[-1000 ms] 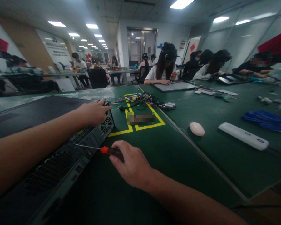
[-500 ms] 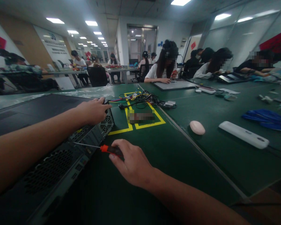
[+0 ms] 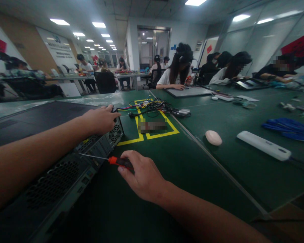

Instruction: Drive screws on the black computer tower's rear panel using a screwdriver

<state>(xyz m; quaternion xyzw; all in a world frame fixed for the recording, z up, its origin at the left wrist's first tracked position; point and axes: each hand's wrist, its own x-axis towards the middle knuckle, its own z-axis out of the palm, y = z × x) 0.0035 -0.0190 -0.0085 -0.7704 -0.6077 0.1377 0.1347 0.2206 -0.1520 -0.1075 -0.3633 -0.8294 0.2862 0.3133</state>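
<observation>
A black computer case (image 3: 48, 118) lies on its side at the left, with its back panel turned toward me. My left hand (image 3: 101, 119) rests on the case's top edge, fingers stretched out above the round fan grille (image 3: 115, 132). In my right hand (image 3: 144, 175) is a screwdriver (image 3: 113, 160) with an orange and black handle, gripped between thumb and fingers. Its thin shaft points left at the back panel. The tip is near the panel below my left forearm; whether it touches a screw I cannot tell.
Beyond the case lie tangled cables (image 3: 162, 106) and a blurred flat object (image 3: 153, 126) inside yellow tape. To the right are a pale mouse (image 3: 213, 138), a white power strip (image 3: 264, 145) and a blue bundle (image 3: 286, 129). A co-worker (image 3: 173, 76) sits across the green table.
Hardly anything differs. Both hands, the screwdriver and the case stay in place.
</observation>
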